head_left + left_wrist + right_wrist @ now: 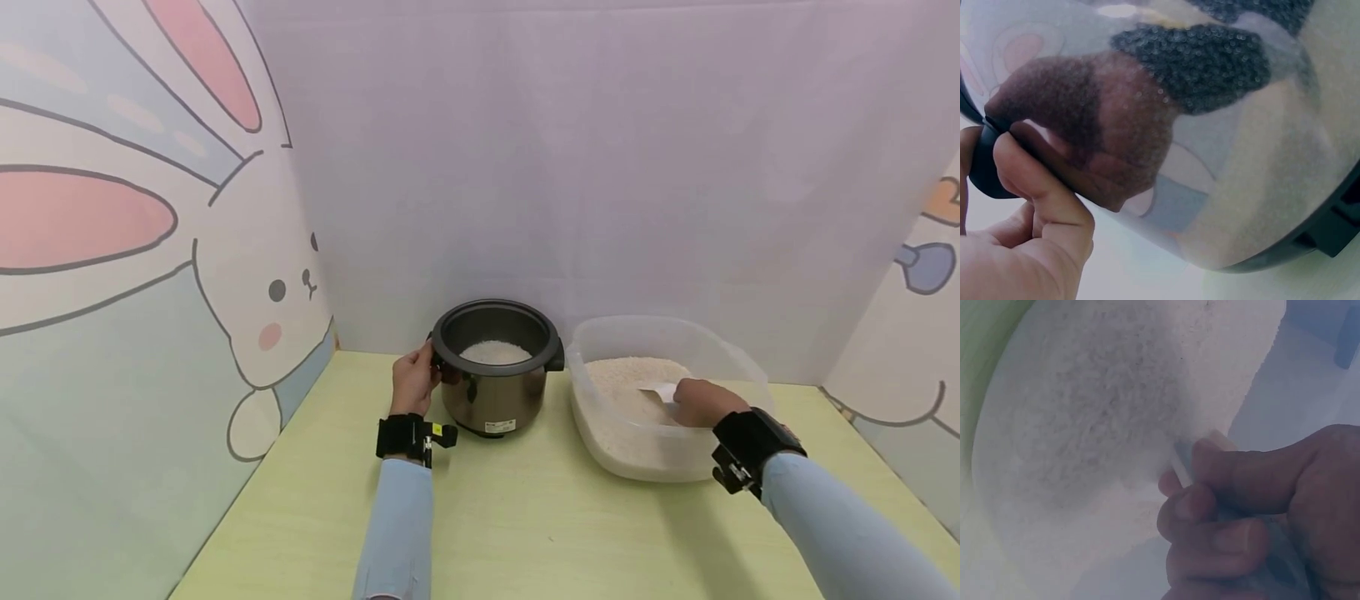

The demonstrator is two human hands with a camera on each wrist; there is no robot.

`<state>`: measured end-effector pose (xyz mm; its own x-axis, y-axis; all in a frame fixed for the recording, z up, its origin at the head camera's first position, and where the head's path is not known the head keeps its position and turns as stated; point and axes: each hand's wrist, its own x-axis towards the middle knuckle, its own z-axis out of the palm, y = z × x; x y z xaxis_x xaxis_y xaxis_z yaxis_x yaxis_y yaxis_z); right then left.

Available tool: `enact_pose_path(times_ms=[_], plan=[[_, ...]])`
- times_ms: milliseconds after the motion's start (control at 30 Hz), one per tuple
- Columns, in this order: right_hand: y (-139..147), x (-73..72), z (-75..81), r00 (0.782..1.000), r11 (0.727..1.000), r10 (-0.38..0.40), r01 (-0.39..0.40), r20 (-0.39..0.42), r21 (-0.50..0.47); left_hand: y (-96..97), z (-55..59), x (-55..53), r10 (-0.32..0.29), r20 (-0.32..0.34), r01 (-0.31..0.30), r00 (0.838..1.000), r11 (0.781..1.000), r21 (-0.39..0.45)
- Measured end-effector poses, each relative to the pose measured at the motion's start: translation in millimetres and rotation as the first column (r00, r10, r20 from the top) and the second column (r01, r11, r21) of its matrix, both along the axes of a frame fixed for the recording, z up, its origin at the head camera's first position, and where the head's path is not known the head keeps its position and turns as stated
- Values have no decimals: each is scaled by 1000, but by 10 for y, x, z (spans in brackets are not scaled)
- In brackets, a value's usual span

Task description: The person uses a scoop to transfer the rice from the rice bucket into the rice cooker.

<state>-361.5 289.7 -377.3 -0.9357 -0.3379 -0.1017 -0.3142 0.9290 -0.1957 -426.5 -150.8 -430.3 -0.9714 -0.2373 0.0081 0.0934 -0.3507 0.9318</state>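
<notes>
Near the far edge of the tabletop [525, 517], the right hand [708, 402] gripped a white scoop [664, 391] inside the plastic tub [660, 333] of rice [630, 375], its free end pointing left toward the cooker [495, 396], whose left handle [986, 165] the nearer left hand [411, 385] pinched.

A: Where is the head camera looking from?
B: It's looking from above the near side of the desk [495, 517], facing forward and down toward the pale backdrop [570, 167] and sitting well back.
A: And the left wrist view?
B: It's peering at the cooker's [517, 396] shiny side from very near, with the left grip [1038, 219] showing lower left; the head view is sharing both.
A: The right one?
B: It's facing the rice [1110, 406] up close, the right grip [1260, 500] filling its lower right; the head view is catching those too.
</notes>
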Motion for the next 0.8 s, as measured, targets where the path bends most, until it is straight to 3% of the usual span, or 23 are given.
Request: enact_pose_path(times_ms=[167,300,500,800], plan=[[-10,3,-17,1000,999,20,-19,23,-49,12,-44,-39,21,0,-21,1000,1000,-3],[-13,13,-20,998,988,22,-12,65,-152,11,-47,-35,31,-2,-31,1000,999,-5],[-9,41,-17,983,951,24,34,184,-308,15,-55,-39,32,1,-32,1000,999,-8],[8,16,-8,970,900,28,80,240,-429,12,-49,-29,41,-1,-41,999,999,-22]])
